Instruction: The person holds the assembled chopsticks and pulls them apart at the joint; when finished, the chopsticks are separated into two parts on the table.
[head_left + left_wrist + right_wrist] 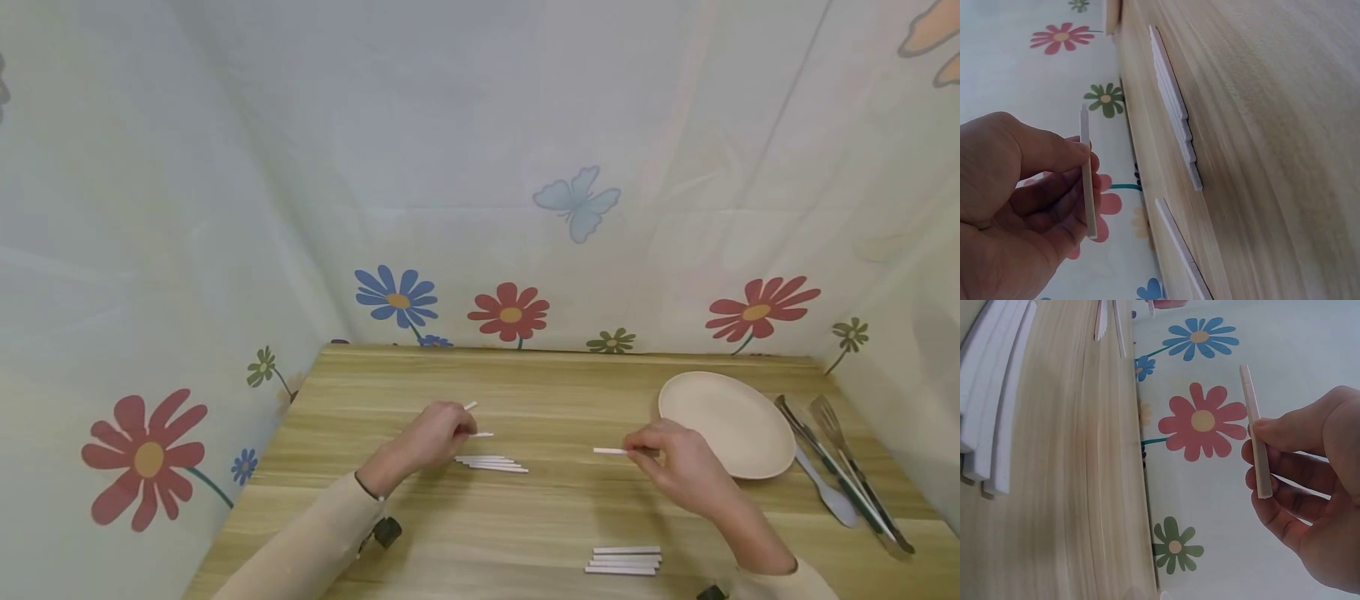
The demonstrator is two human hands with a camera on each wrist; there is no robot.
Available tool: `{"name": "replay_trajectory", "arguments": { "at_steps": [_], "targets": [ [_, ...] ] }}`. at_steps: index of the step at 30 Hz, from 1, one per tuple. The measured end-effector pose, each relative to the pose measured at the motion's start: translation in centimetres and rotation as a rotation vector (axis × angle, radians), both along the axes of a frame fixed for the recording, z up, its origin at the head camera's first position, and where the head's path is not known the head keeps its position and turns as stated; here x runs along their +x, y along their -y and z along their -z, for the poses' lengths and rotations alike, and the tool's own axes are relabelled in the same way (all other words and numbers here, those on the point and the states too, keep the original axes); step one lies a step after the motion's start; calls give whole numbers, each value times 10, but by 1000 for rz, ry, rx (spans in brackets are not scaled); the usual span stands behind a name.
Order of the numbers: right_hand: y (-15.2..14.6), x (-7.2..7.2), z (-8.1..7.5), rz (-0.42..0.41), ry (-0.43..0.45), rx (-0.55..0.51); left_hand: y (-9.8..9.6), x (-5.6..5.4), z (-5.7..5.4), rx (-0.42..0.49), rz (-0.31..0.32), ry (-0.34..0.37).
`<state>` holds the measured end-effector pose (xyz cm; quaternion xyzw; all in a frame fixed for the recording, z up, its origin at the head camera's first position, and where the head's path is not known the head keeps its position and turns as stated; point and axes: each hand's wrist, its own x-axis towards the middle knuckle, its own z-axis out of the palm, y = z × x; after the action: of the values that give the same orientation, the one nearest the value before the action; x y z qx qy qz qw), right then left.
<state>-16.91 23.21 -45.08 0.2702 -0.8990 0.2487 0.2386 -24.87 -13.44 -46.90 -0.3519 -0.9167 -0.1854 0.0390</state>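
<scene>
My left hand (pixel 435 435) pinches a short white stick (pixel 1087 181) between thumb and fingers, raised over the table. Below it another white stick (pixel 1184 250) lies on the wood. Just to the right of that hand, a staggered row of several white sticks (pixel 492 463) lies flat. My right hand (pixel 682 468) holds a similar white stick (pixel 1256 434) by thumb and fingertips, also off the table; its end points left in the head view. Nearer the front, a second row of several white sticks (pixel 622 561) lies side by side.
A beige oval plate (pixel 727 425) stands on the wooden table (pixel 547 517), right of my right hand. Beyond it lie a pale spoon (pixel 828 493), metal tongs (pixel 847 479) and a fork-like utensil (pixel 832 421). A flower-printed curtain (pixel 450 167) borders the table.
</scene>
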Motion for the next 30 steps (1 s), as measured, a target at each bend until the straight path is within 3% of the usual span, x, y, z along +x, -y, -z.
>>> {"name": "replay_trajectory", "arguments": {
  "at_steps": [30],
  "targets": [
    [-2, 25, 23, -69, 55, -6, -5, -1, 16, -13, -11, 96]
  ]
}}
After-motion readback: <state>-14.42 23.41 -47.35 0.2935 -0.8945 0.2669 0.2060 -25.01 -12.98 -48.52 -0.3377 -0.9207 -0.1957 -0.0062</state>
